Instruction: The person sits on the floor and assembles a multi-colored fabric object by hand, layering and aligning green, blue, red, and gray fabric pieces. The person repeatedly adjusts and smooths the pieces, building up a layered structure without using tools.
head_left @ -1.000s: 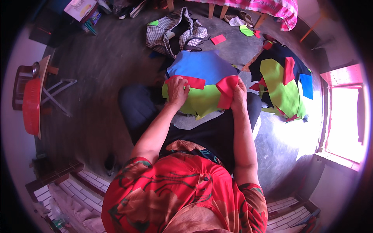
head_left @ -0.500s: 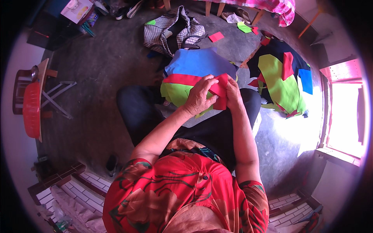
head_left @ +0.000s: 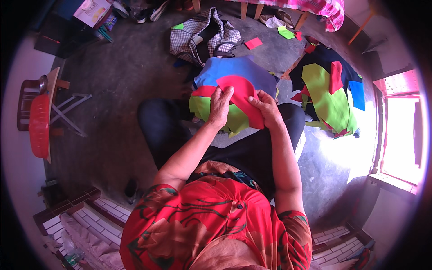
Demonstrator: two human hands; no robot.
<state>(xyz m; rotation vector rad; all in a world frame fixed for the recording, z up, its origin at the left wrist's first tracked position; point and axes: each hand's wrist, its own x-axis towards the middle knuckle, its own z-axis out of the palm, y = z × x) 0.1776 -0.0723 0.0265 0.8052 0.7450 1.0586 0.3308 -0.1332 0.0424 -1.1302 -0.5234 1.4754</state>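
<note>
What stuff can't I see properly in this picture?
Head view: some fingertips of the left hand and right hand, hidden by the red piece they hold.
Head view: part of the blue piece, covered by the red piece.
Head view: outside the window, lost in glare.
Head view: the rest of the pink checked cloth, cut off by the top edge.

No lettering or number can be read clearly. At the far left, the pale pink, flat-faced rectangular box [head_left: 92, 12] carries a printed design in yellow and darker tones, too small and blurred to make out as words. Just beside it, the glossy purple-blue packet [head_left: 109, 23] shows coloured patterning, likewise too small to read.
</note>
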